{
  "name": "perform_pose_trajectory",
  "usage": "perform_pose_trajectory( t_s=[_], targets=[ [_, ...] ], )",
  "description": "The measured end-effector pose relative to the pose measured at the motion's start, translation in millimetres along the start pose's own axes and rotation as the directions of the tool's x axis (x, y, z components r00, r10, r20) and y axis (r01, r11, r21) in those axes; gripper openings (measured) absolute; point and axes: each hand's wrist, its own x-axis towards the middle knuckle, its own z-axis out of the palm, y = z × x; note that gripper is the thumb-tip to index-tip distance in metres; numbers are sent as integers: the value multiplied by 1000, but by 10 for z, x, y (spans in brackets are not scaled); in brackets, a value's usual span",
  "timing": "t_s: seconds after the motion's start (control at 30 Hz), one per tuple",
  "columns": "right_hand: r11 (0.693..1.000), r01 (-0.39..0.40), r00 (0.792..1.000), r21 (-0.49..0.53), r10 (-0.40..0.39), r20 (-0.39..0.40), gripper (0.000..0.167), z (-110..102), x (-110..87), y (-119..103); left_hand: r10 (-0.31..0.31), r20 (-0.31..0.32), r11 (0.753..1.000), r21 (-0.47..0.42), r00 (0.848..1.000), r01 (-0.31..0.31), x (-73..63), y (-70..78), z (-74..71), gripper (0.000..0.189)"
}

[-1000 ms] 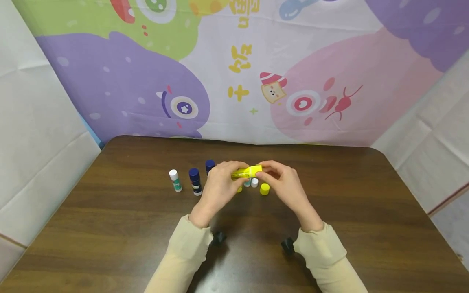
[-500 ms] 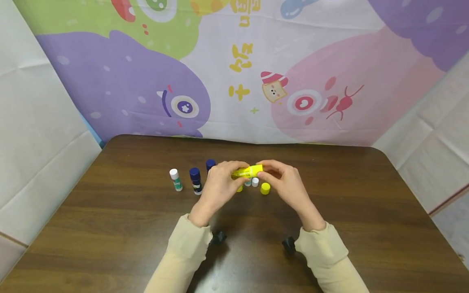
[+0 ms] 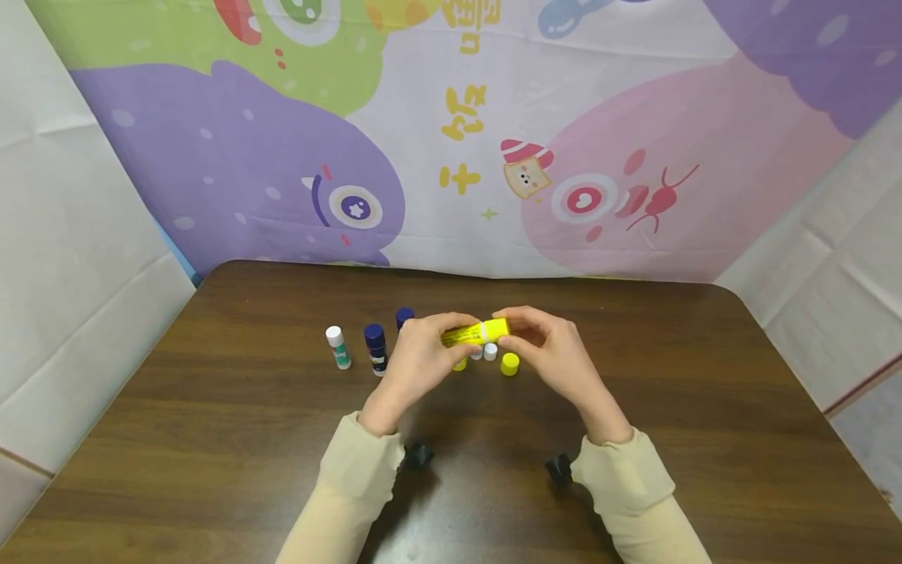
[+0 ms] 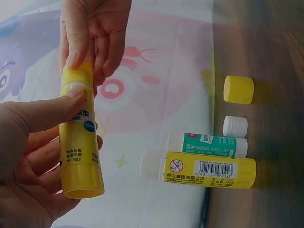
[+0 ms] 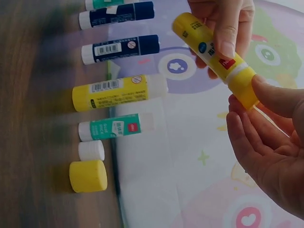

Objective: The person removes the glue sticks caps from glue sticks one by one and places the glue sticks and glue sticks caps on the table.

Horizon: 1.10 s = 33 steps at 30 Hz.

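The person's left hand (image 3: 420, 350) grips a yellow glue stick (image 3: 461, 335), near-horizontal above the bench (image 3: 705, 376); right hand (image 3: 554, 348) pinches its yellow cap end (image 3: 496, 329). Head view, clock centred on stick: cap end points to 3 o'clock. Loose yellow cap (image 3: 510, 365) at 4. Navy glue sticks (image 3: 377, 348), teal glue stick (image 3: 338, 348) upright near 9. Printed backdrop (image 3: 451, 227), 12 o'clock.
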Motion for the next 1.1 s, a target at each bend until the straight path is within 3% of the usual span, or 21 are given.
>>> perform_pose_trajectory(
  t_s=[0.63, 1.1],
  targets=[
    [999, 46, 998, -7, -46, 49, 29, -37, -6, -22, -57, 73, 997, -46, 996, 60, -3, -1, 4, 28],
    [1000, 23, 1000, -19, -23, -8, 32, -100, 3, 26, -69, 69, 996, -55, 995, 73, 7, -8, 20, 38]
  ],
)
